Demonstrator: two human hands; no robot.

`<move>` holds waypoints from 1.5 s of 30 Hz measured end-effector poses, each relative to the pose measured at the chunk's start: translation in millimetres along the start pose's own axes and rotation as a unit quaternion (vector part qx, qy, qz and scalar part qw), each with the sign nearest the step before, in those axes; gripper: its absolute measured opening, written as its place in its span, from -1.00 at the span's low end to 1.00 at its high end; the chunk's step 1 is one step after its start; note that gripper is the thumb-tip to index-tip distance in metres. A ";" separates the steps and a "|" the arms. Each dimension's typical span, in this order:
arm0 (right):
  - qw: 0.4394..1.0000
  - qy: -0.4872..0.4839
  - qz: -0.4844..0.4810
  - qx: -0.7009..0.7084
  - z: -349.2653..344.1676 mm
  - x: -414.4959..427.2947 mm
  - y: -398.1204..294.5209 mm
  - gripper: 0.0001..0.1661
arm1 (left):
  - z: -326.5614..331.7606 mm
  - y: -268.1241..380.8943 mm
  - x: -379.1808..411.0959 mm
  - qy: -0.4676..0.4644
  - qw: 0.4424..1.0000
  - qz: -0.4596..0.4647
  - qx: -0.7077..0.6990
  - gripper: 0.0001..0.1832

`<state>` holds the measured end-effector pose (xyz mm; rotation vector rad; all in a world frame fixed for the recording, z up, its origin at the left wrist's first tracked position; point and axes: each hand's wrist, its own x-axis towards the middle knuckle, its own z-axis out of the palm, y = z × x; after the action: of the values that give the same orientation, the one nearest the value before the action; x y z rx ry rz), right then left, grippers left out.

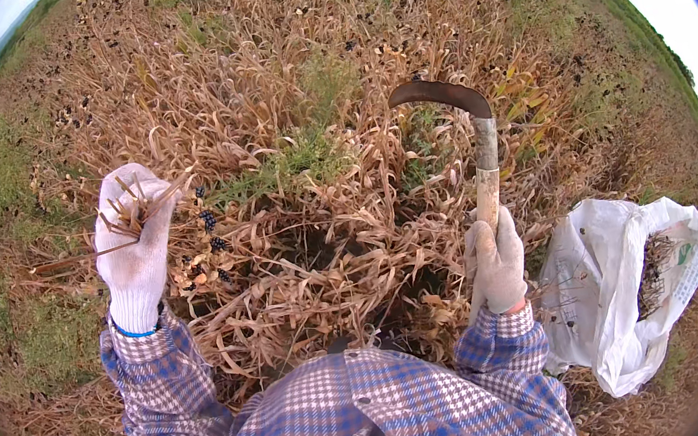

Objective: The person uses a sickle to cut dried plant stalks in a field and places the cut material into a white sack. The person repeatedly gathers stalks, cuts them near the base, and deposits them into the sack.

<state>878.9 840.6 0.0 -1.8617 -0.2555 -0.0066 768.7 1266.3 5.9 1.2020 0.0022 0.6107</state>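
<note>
My left hand [138, 247], in a white knit glove, is closed around a bundle of cut dry stalks [138, 214]. Their short ends stick out of the fist, and one long stem points left. Clusters of shiny black seeds [209, 221] hang just right of this fist, beside pale dry husks; whether they belong to the held stalks I cannot tell. In a soiled pale glove, my right hand [497, 261] grips the handle of a sickle [487, 165]. The tool stands upright in the picture, its dark, rusty curved blade pointing left above the dry plants.
A white plastic sack [600, 290] rests on the ground at the right, its mouth showing dry stems [656, 268] inside. Dense brown dry plants [342, 266] spread before me, with green weeds [307, 160] among them. More black seed heads dot the field farther off.
</note>
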 end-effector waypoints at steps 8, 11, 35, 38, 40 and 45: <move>0.978 0.111 0.068 0.161 -84.9 92.6 43.3 -0.64 | 135.2 7.9 78.7 -0.133 0.695 0.289 0.645 -0.81; 0.955 0.073 0.104 0.267 -102.7 146.8 72.5 -0.61 | 171.1 -10.6 103.5 -0.186 0.629 0.298 0.694 -0.74; 0.826 -0.368 0.288 0.315 24.4 242.7 162.3 -0.65 | 252.3 -244.7 177.2 -0.442 0.075 0.239 0.861 -0.46; 0.827 -0.378 0.281 0.307 13.5 227.3 162.9 -0.50 | 259.5 -229.5 181.5 -0.480 0.126 0.156 0.854 -0.50; 0.826 -0.385 0.274 0.307 7.4 220.4 158.6 -0.52 | 250.5 -228.5 181.5 -0.470 0.106 0.129 0.867 -0.44; 0.793 -0.427 0.308 0.306 14.7 202.2 177.2 -0.53 | 232.2 -217.5 176.0 -0.481 0.157 -0.033 0.862 -0.29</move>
<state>1106.0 839.8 -144.5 -1.1037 -0.2118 1.2518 1085.8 1094.4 -39.9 3.6830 -0.4640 -1.0266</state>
